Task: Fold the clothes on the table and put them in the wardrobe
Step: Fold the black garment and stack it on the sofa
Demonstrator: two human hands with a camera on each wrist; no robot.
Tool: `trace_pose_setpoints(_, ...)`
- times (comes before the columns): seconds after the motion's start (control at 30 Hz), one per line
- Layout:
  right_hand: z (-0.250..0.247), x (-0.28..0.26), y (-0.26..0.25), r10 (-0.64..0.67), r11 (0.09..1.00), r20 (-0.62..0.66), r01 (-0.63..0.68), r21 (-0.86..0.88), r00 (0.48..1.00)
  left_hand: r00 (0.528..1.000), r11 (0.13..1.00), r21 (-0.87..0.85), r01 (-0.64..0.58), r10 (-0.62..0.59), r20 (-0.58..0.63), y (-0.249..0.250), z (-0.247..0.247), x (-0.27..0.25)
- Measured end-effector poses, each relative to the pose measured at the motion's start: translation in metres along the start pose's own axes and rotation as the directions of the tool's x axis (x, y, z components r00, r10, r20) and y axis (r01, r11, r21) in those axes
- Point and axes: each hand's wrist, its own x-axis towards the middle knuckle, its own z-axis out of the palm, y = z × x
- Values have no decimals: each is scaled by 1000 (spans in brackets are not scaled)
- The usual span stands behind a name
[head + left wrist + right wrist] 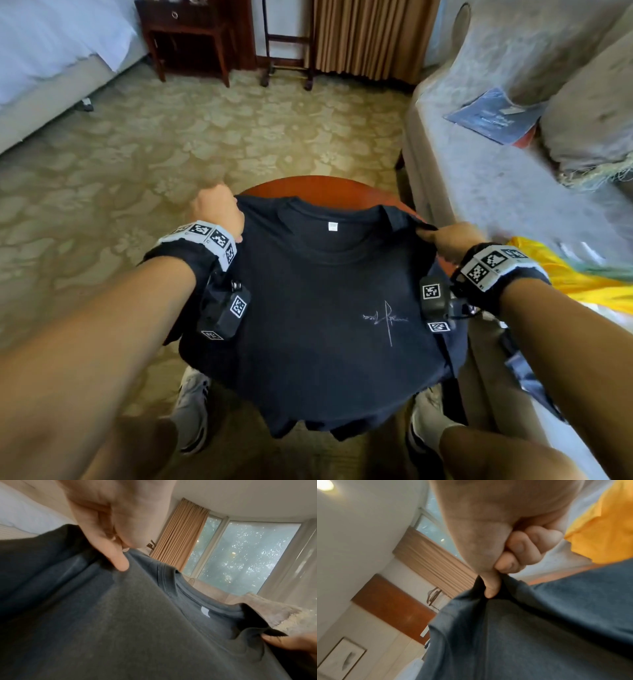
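I observe the dark T-shirt spread front-up over the round wooden table, collar away from me, its hem hanging off the near edge. My left hand pinches the left shoulder and my right hand pinches the right shoulder, fingers curled. A yellow garment lies on the sofa beside the table.

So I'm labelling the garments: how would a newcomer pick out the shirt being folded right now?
Find the small round reddish wooden table between the patterned carpet and the grey sofa. Spread over it is a dark T-shirt, pinched at its shoulders by the left hand and right hand. Unlike the yellow garment beside it, it is near-black with a thin white chest graphic.
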Motion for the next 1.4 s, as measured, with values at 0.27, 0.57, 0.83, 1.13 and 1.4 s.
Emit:
trace_pose_setpoints(0.27, 29, 28, -3, 31, 999, -84, -32, -18, 996, 996, 992, -118, 50, -58, -67, 2, 50, 14)
trace_pose_setpoints(0.57, 64, 30, -25, -264, 901, -35, 260, 348, 964, 945, 919, -322, -229, 290, 155, -11, 65, 24)
trace_pose_setpoints(0.83, 88, -7, -44, -437, 888, 79, 416, 195, 896, 812, 918, 96, -385, 287, 508, -14, 82, 22)
trace_pose_setpoints(1.13, 84, 20, -33, -157, 927, 292, 243, -287, 943, 748, 928, 153, -338, 166, 643, -10, 79, 45)
trace_pose_setpoints(1.4, 87, 68, -62, -160, 941, 305, 239, -241, 939, 761, 933, 157, -324, 159, 629, 5, 91, 94)
